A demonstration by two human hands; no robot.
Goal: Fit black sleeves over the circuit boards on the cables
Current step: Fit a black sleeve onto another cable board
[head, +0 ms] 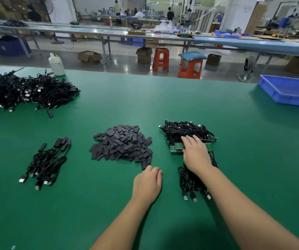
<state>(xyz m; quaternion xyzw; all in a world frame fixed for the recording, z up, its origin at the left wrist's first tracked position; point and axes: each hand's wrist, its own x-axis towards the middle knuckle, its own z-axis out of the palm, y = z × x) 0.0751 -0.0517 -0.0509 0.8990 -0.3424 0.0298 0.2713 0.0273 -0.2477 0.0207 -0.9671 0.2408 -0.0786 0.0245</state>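
A heap of flat black sleeves (122, 144) lies in the middle of the green table. To its right sits a bundle of black cables with bare green circuit boards (176, 147). My right hand (196, 153) reaches over those boards with fingers stretched out, touching them. My left hand (147, 182) rests at the near edge of the sleeve heap, fingers curled down at one sleeve (144, 166); whether it grips it is hidden. A small bunch of cables with sleeves fitted (48, 160) lies at the left.
A big tangle of black cables (22, 91) fills the far left, beside a white bottle (56, 64). More USB cables (192, 184) lie under my right forearm. A blue tray (289, 90) stands at the far right edge. Stools and workbenches stand beyond the table.
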